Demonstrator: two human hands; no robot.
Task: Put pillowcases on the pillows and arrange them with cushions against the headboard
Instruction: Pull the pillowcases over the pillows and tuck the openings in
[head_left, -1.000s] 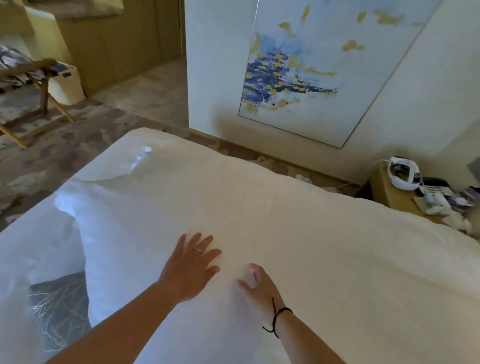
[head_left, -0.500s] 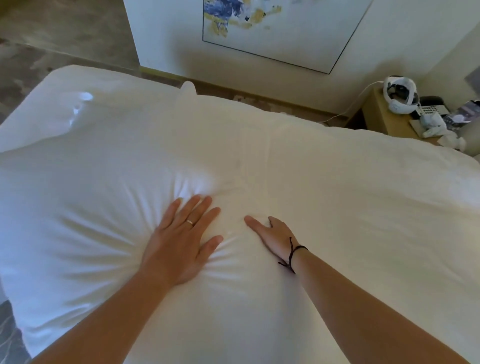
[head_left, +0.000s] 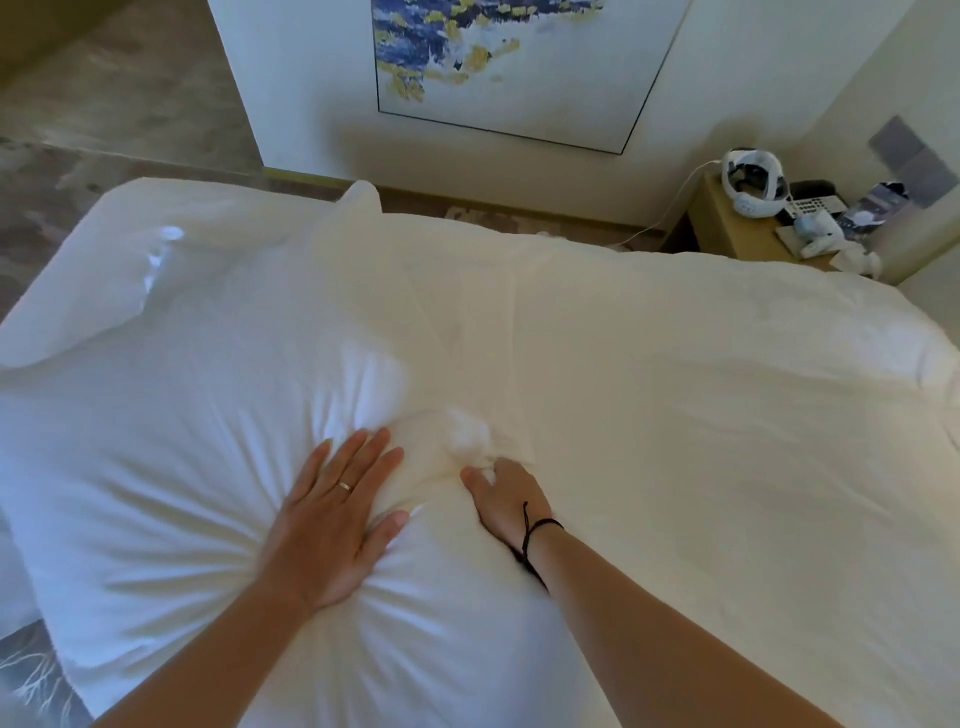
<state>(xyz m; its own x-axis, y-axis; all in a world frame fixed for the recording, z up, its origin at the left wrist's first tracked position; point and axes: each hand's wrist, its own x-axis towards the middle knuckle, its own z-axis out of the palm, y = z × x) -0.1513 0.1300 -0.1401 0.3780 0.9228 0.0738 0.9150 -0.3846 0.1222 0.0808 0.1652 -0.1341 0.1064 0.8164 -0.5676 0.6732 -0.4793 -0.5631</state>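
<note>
White pillow (head_left: 218, 467) under flat-pressing left hand (head_left: 332, 525), right hand (head_left: 506, 501) fingers hidden; painting (head_left: 519, 67) behind.

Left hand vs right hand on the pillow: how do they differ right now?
The left hand lies flat, fingers spread and straight, pressing the pillow; the right hand has its fingers curled into a bunch of fabric. The left hand wears a ring, the right a black wrist cord. Both touch the white pillow, side by side.

White pillow (head_left: 519, 322); blue-yellow splotched painting (head_left: 498, 62); tan nightstand (head_left: 727, 228).
</note>
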